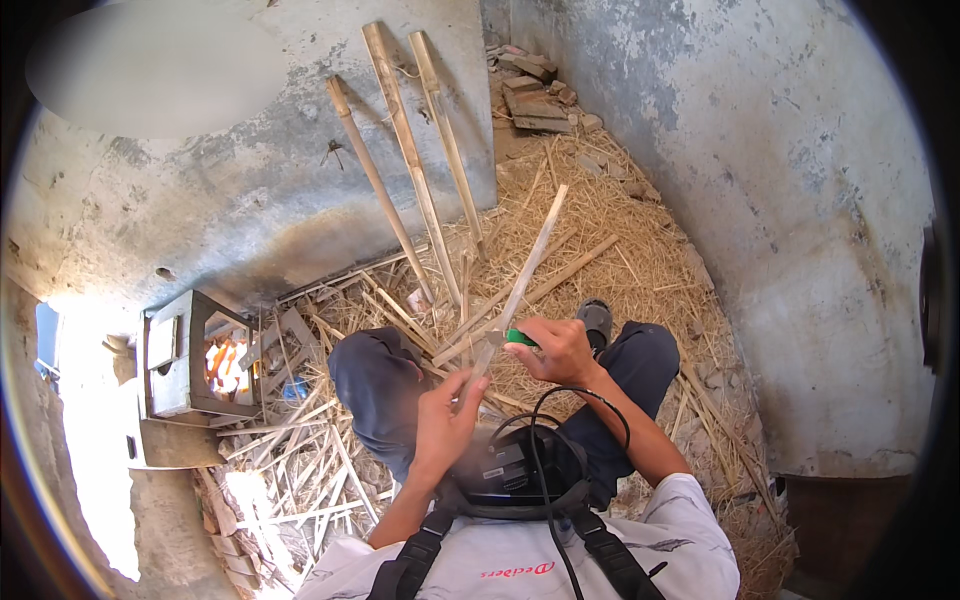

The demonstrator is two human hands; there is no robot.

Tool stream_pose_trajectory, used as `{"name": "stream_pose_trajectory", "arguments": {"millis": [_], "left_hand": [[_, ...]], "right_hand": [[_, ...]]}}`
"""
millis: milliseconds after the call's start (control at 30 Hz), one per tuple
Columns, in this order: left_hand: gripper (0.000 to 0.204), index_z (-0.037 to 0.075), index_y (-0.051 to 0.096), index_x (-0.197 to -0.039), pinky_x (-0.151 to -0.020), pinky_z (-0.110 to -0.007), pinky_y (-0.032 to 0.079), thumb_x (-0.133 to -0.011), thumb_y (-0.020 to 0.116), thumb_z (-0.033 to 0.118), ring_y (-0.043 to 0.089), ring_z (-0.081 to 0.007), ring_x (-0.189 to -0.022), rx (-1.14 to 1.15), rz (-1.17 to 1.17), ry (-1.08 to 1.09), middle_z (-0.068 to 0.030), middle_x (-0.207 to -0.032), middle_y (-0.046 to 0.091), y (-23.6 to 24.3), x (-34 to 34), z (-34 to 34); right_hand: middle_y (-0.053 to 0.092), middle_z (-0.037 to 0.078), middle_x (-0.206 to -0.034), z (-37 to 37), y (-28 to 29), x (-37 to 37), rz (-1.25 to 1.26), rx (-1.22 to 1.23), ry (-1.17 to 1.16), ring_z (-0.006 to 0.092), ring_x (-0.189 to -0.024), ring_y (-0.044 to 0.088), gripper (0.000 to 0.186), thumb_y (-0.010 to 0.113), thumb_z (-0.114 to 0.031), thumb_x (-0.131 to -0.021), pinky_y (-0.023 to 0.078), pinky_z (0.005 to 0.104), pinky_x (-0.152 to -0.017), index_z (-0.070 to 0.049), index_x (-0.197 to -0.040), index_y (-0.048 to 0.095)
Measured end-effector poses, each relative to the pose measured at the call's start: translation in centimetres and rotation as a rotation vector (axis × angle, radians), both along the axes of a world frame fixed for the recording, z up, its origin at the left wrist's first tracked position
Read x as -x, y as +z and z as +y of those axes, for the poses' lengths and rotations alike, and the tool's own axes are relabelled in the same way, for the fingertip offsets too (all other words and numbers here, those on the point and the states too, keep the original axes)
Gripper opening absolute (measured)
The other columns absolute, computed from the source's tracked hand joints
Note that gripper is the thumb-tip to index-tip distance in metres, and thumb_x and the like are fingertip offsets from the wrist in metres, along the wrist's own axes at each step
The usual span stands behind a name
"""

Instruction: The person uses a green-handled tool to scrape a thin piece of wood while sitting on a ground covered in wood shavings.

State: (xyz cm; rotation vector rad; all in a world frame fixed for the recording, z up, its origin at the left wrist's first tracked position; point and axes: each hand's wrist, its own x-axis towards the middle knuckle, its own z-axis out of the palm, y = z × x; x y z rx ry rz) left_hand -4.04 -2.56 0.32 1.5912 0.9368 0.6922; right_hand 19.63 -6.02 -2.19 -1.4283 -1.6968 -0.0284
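The bare left hand [447, 415] was closed round the near part of a long, flat, pale strip of split bamboo or wood [533, 260]; the bare right hand [557, 350] was clamped on a small green-handled tool [520, 338], set against the strip just beyond the left fingers; the tool's blade was too blurred to make out. The strip slanted up and away between the knees, its far end over loose yellow straw [620, 290]; a firm left grip, fingers behind the edge, and short, shallow strokes directed away from that hand seemed the sound way to work; a steady blade angle would, in judgement, guard against digging in. The dark-trousered left knee [370, 380] stood near the left hand, leaving little room there; a thin black cable [628, 430] looped by the right forearm and could have snagged; three upright bamboo poles [408, 150] leaned beyond, and a grey boxy stove with fire inside [172, 385] bounded the left; the freest room lay forward and right, short of the weathered grey wall [800, 250].
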Motion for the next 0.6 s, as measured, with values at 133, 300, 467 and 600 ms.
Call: {"name": "stream_pose_trajectory", "arguments": {"millis": [133,300,467,600], "left_hand": [[0.024,-0.001,0.075,-0.12,-0.064,-0.026,0.047,-0.106,0.07,0.018,0.053,-0.0044,-0.075,0.009,0.009,-0.001,-0.0041,-0.08,0.071,0.6,0.2,0.0],[0.025,-0.001,0.075,-0.12,-0.066,-0.025,0.046,-0.106,0.07,0.018,0.053,-0.0038,-0.077,0.028,0.024,-0.013,-0.0038,-0.081,0.07,0.4,0.7,0.1],[0.024,-0.006,0.075,-0.118,-0.064,-0.02,0.037,-0.109,0.066,0.015,0.048,0.0002,-0.076,0.11,0.137,-0.066,0.0063,-0.084,0.063,0.8,2.5,-0.7],[0.023,-0.002,0.075,-0.12,-0.06,-0.02,0.03,-0.11,0.065,0.015,0.04,0.0018,-0.07,0.224,0.054,-0.078,0.01,-0.078,0.055,1.3,3.8,-2.1]], "right_hand": [[0.076,0.011,-0.086,0.1,-0.2,-0.1,0.008,-0.003,0.005,0.029,-0.067,0.073,0.025,0.084,-0.026,-0.091,0.056,0.0377,-0.058,-0.004,-0.098,0.074],[0.076,0.011,-0.087,0.1,0.0,-0.5,0.025,0.023,-0.061,0.0292,-0.07,0.075,0.026,0.081,-0.029,-0.094,0.057,0.0379,-0.059,-0.004,-0.101,0.075],[0.071,0.012,-0.076,0.5,0.2,-2.8,0.114,0.048,-0.207,0.0265,-0.062,0.069,0.027,0.072,-0.031,-0.102,0.052,0.038,-0.056,-0.004,-0.101,0.074],[0.06,0.011,-0.066,0.7,1.1,-5.0,0.274,0.074,-0.342,0.0231,-0.054,0.058,0.029,0.065,-0.03,-0.107,0.044,0.0377,-0.053,-0.003,-0.102,0.073]]}}
